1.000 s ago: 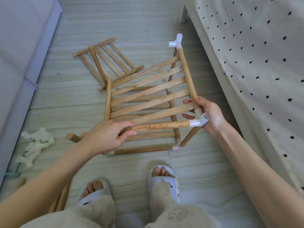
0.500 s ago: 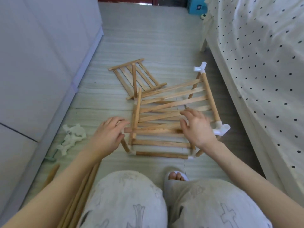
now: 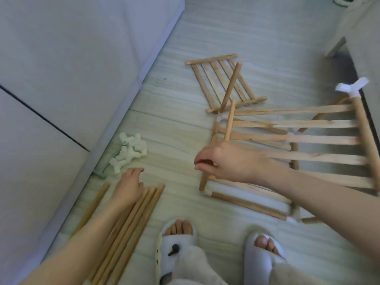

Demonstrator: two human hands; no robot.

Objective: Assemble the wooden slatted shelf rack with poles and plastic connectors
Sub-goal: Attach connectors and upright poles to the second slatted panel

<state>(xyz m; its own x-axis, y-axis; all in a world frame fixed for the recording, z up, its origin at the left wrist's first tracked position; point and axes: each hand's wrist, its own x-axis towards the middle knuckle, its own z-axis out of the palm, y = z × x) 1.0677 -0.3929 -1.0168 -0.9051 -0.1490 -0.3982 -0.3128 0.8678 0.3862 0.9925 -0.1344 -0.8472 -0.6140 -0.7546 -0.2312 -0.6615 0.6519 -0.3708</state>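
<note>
Low in the left half of the frame, the left hand (image 3: 128, 189) was laid flat, fingers relaxed and loosely straight, over a bundle of loose poles (image 3: 131, 229) lying on the floor (image 3: 267, 38); nothing was gripped by it. At mid-frame the right hand (image 3: 223, 161) was held above the part-built rack (image 3: 298, 149), its fingers curled towards the thumb; whether a short pole (image 3: 205, 179) beneath it was pinched could not be told through the blur. Just beyond the left fingertips, a heap of white plastic connectors (image 3: 129, 153) was seen beside the grey wall panel (image 3: 72, 68). A spare slatted panel (image 3: 224, 83) was lying flat in the upper middle, with one pole (image 3: 230, 87) resting across it. Two slippered feet (image 3: 222, 249) were shown at the bottom edge.
</note>
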